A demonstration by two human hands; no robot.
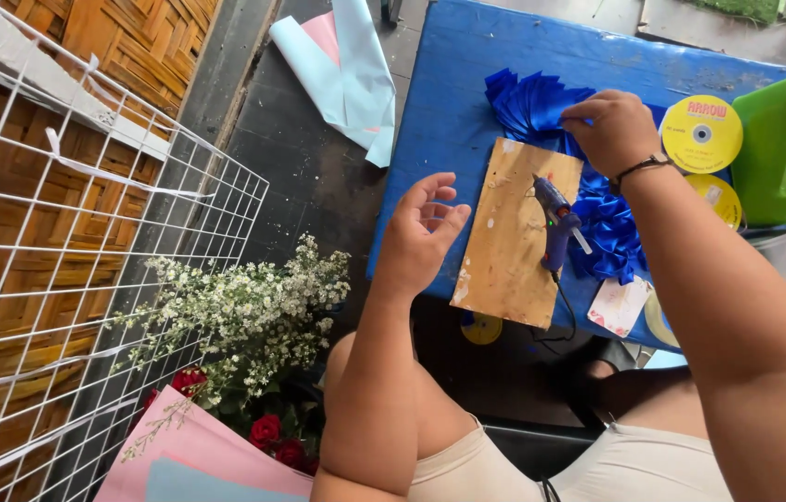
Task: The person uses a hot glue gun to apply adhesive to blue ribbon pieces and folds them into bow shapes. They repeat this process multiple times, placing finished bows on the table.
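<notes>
blue satin ribbon folded into a fan of pointed loops (532,104) lies near the far edge of the blue-painted wooden table (449,102), and the right hand (614,128) rests on it with fingers curled down, pinching the loops at their right side. a thin dark bracelet (642,167) circles that wrist. the left hand (421,234) hovers above the table's near left edge, open and empty, fingers loosely bent, palm turned toward the right. between the two hands sits a bare plywood board (509,237) spotted with dried glue, and a blue hot glue gun (556,218) stands at the board's right edge, nozzle aimed toward the folded ribbon, its black cord (565,311) trailing off the near edge. more glossy blue ribbon in a loose heap (611,232) lies just right of the gun, under the right forearm. a yellow ribbon spool (701,133) lies flat just beyond the right hand, a second yellow spool (716,198) near it, and a green tape dispenser (783,149) stands at the far right. on the dark floor to the left are rolled pale blue and pink paper sheets (347,65), a bunch of small white flowers (244,311), red roses (268,432), pink paper (198,455), and a white wire grid panel (68,251).
</notes>
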